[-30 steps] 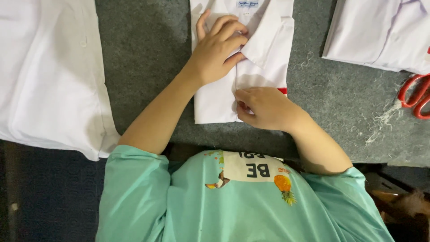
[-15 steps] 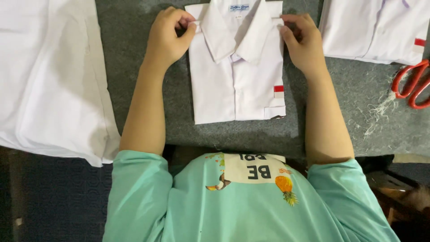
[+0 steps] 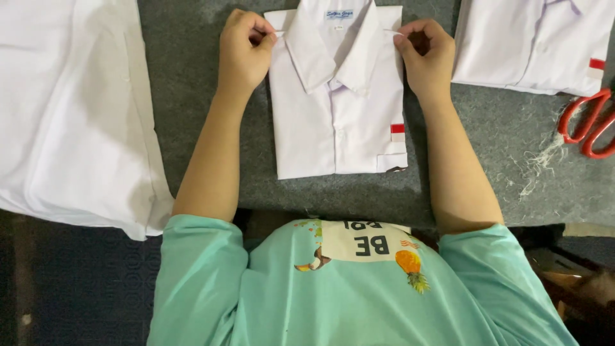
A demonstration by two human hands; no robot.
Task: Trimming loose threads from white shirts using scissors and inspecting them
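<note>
A folded white shirt [image 3: 336, 122] with a collar and a small red-and-white patch lies on the grey felt table [image 3: 192, 96], collar pointing away from me. My left hand [image 3: 243, 51] pinches its upper left shoulder corner. My right hand [image 3: 426, 57] pinches the upper right shoulder corner. Both hands have their fingers closed on the fabric edges.
A stack of white cloth [image 3: 70, 115] lies at the left. Another folded white shirt [image 3: 532, 41] with a red patch sits at the upper right. Red-handled scissors [image 3: 589, 125] and loose thread scraps [image 3: 541, 160] lie at the right.
One second ago both hands pressed on the shirt's front near the collar and lower edge. They moved apart to the two shoulder corners and now pinch them.
</note>
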